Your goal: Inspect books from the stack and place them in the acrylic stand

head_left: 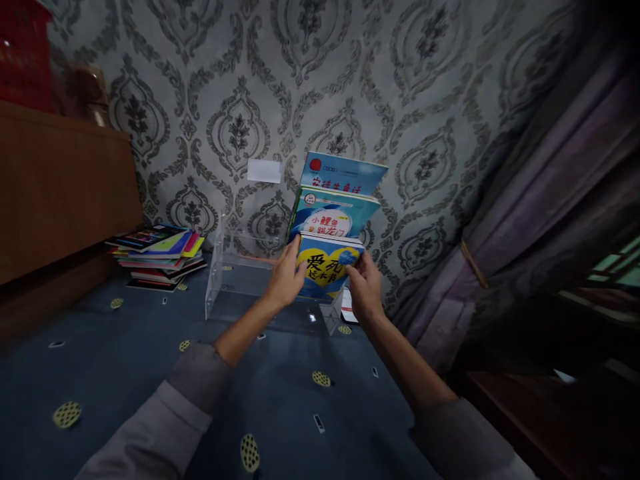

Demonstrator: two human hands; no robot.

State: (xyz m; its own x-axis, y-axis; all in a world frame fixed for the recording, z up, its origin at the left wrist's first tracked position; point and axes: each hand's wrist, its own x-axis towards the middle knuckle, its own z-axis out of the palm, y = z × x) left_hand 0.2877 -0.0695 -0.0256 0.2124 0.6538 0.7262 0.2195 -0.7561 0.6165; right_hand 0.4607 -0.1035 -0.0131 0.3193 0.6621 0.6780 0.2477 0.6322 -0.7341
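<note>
Between my two hands is a blue book (325, 270) with a yellow shape and large dark characters on its cover. My left hand (287, 273) grips its left edge, thumb on the front. On the opposite edge, my right hand (366, 283) holds it the same way. The book is at the right end of a clear acrylic rack (240, 283). Behind it rises a teal book (345, 208) with a white oval, and behind that a taller light-blue book (350, 172) with red characters. Whether the held book touches the rack is hidden.
A messy stack of books (160, 253) lies left of the rack, beside a wooden cabinet (60, 187) with a red basket (25, 60) on top. A white label (264, 171) is on the patterned wall. A tied curtain (480, 267) hangs at right, above dark furniture.
</note>
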